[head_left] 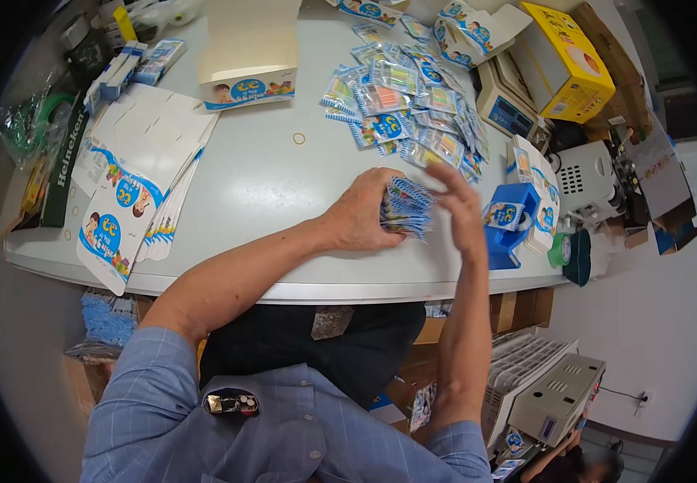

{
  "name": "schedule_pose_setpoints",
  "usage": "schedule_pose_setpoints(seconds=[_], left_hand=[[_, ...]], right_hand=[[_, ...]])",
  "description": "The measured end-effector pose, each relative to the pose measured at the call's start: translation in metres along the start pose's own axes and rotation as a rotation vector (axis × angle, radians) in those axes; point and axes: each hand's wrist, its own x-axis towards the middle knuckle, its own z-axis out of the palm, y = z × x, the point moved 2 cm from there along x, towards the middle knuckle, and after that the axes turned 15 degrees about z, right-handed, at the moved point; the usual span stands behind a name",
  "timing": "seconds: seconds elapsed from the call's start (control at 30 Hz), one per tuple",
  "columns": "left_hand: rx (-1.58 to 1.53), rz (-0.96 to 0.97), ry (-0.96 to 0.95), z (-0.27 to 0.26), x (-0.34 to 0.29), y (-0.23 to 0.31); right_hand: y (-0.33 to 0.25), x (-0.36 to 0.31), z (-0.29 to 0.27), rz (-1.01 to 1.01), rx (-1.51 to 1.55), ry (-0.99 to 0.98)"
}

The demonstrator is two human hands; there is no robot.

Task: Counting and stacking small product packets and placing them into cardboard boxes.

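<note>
My left hand (pixel 362 211) is closed round a stack of small sachets (pixel 407 209), standing on edge with their blue-and-white crimped ends up. Just right of the stack is my right hand (pixel 463 211), its fingers spread and blurred by motion, with nothing visible in them. Beyond both hands lies a loose heap of clear-and-blue sachets (pixel 389 98), some showing coloured strips inside. To the right, a blue plastic holder (pixel 503 251) has one sachet (pixel 503 215) on it. An open white carton (pixel 249 92) with a printed blue front stands on the far side of the table.
Flat printed cartons (pixel 135 181) are piled at the left, near a green box (pixel 71 173). A scale (pixel 509 109) and a yellow box (pixel 566 64) stand at the back right. A rubber band (pixel 299 138) lies on the white table (pixel 264 201). Another person (pixel 578 463) is at lower right.
</note>
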Motion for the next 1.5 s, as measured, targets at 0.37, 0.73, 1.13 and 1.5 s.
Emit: schedule_pose_setpoints(seconds=[0.37,0.73,1.13,1.5], left_hand=[[-0.071,-0.047,0.015,0.002,-0.001,-0.004],[-0.162,0.041,0.083,0.005,0.003,-0.007],[0.014,0.174,0.021,0.005,0.001,-0.010],[-0.550,-0.067,0.422,-0.065,0.011,0.021]], right_hand=[[-0.017,0.063,-0.003,-0.197,-0.939,0.618],[0.038,-0.005,0.058,0.057,0.830,0.123],[0.016,-0.009,0.080,0.006,0.742,-0.111],[0.028,-0.004,0.097,0.101,0.598,0.211]])
